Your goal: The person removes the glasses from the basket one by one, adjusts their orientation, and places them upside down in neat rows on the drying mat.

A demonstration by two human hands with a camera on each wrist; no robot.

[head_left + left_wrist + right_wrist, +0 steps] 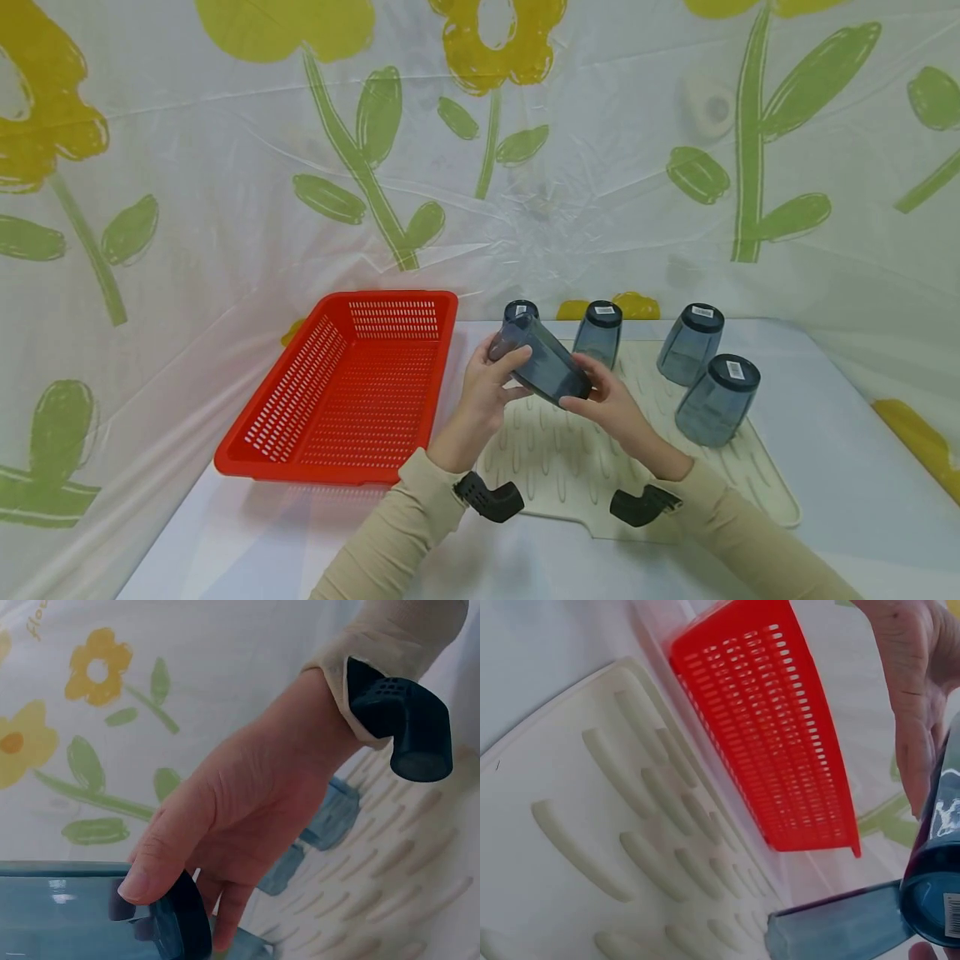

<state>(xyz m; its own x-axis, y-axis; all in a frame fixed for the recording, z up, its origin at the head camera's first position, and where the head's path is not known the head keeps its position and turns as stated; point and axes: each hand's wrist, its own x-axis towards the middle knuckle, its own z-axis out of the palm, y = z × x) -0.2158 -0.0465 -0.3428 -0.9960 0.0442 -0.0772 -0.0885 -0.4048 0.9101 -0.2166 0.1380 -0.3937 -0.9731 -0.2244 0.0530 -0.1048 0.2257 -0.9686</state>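
Observation:
A blue-grey tinted drinking glass is held tilted above the mat, its thick dark base towards the lower right. My left hand grips it near the mouth, thumb along its side. Round the base end, my right hand pinches with thumb and fingers; the left wrist view shows this right hand with its thumb on the glass wall. In the right wrist view the held glass shows a barcode sticker on its base. Several matching glasses stand upside down on the cream ridged drying mat, including one glass at the right.
A red perforated plastic basket stands left of the mat on the white table. Behind the table hangs a white sheet printed with yellow flowers. Another upturned glass stands just behind the hands.

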